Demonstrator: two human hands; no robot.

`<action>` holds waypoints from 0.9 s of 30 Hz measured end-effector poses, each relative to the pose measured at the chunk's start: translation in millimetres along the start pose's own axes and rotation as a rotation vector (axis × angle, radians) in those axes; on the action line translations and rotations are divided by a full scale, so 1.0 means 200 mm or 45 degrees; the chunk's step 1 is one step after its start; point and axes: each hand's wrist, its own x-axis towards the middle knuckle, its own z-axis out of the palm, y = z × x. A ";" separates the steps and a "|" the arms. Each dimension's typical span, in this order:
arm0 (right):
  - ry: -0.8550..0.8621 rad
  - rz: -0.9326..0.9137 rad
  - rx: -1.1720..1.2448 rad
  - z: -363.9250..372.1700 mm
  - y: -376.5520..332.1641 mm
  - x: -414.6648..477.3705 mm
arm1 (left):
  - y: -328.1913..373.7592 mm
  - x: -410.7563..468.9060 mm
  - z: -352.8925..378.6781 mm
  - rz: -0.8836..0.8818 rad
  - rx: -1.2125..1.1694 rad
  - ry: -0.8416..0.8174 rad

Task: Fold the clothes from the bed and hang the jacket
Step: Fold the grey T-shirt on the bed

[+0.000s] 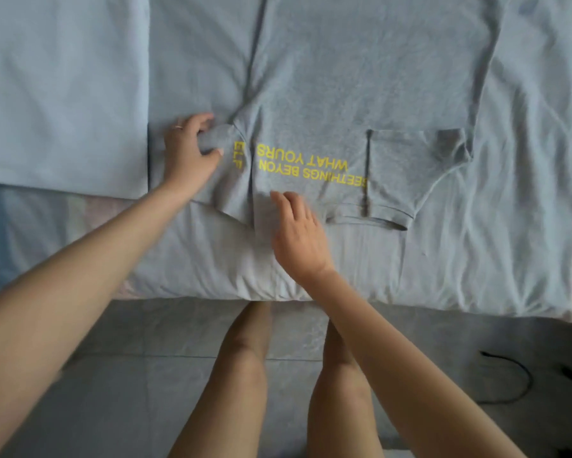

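On the bed [526, 226], near edge: one grey T-shirt [344, 77], spread flat, yellow lettering [304, 163] upside down to the wearer of the camera. Far-side sleeve [410, 166]: already turned in over the body. Near-side sleeve [216, 138]: bunched, gripped by the left hand [192, 150], fingers and thumb curled round it. Right hand [297, 233]: fingers loosely straight, holding nothing, over the shirt's near edge below the print; contact uncertain. Step in hand, by judgement: second sleeve fold. Next move likely calls for drawing that sleeve across with the body pinned flat. Jacket: not in view. Also: pale blue cloth [63, 94] beside the shirt; grey floor [112, 375]; black cable [522, 381] on it.
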 end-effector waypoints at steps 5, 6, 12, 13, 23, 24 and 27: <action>-0.106 0.159 0.132 0.05 -0.19 0.13 | 0.06 0.09 -0.10 -0.157 0.004 -0.426; -0.096 0.172 0.142 0.05 -0.20 0.15 | 0.07 0.08 -0.12 -0.163 -0.021 -0.445; -0.180 0.186 0.068 0.04 -0.17 0.17 | 0.02 0.04 -0.17 -0.077 -0.226 -0.335; -0.222 0.187 0.035 0.04 -0.16 0.16 | 0.01 0.05 -0.17 -0.051 -0.228 -0.308; -0.251 -0.053 -0.296 0.14 -0.17 0.10 | -0.12 0.00 -0.29 -0.299 -0.333 -0.624; -0.268 -0.033 -0.211 0.13 -0.17 0.10 | -0.10 0.00 -0.29 -0.275 -0.345 -0.561; -0.195 0.092 0.105 0.11 -0.18 0.09 | -0.05 -0.02 -0.30 -0.250 -0.377 -0.371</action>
